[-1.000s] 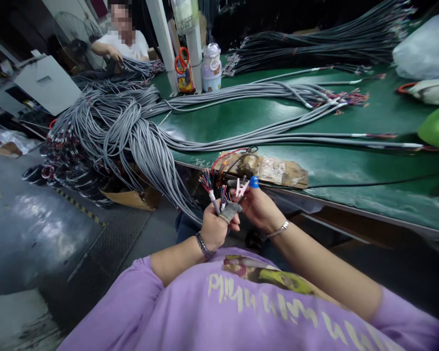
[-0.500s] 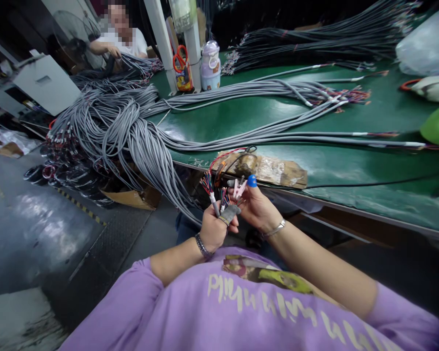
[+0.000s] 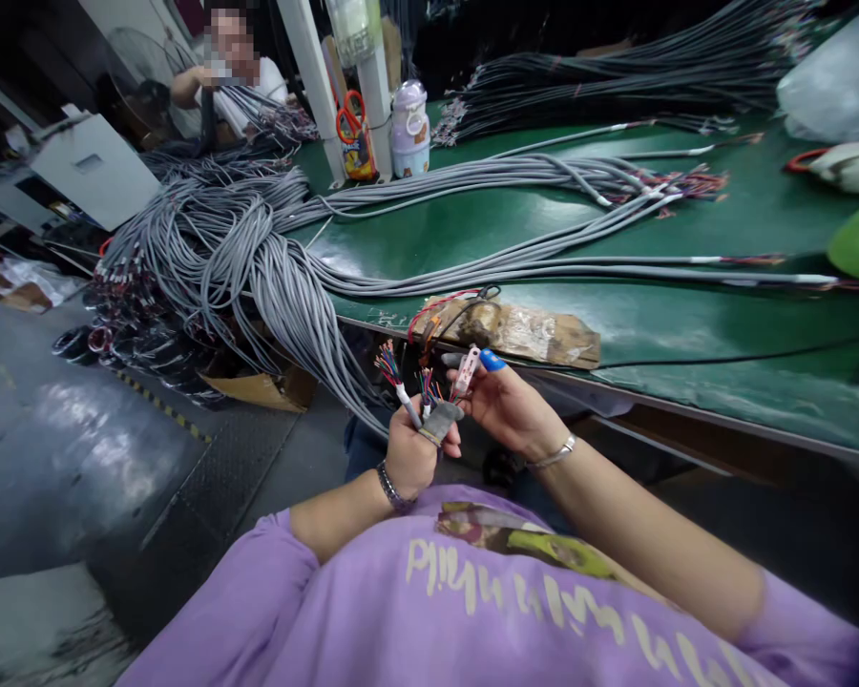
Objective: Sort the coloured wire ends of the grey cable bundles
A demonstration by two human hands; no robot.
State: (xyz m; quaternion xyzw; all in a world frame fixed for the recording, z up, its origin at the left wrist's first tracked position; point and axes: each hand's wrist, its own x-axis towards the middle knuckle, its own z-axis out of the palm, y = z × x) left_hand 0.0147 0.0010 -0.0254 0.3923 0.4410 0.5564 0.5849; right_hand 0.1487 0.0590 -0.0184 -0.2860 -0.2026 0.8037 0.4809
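Note:
My left hand point(image 3: 411, 453) is closed in a fist round two grey cable ends point(image 3: 408, 408) whose stripped coloured wires fan out above it; its thumb wears a grey fabric cot. My right hand point(image 3: 505, 405) pinches a small pink clip point(image 3: 465, 374) beside those wire ends, with a blue cap on one fingertip. Both hands hover just below the front edge of the green table point(image 3: 687, 315), above my lap.
A big bundle of grey cables point(image 3: 258, 258) spills off the table's left end to the floor. More cables, a taped brown pad point(image 3: 522, 329), a bottle point(image 3: 410, 129), scissors point(image 3: 350, 114) and white posts lie on the table. Another person point(image 3: 229, 67) handles cables at the far left.
Both hands have drifted slightly left and down, the clip staying at the wire ends. The person at the far left has lifted a cable bundle.

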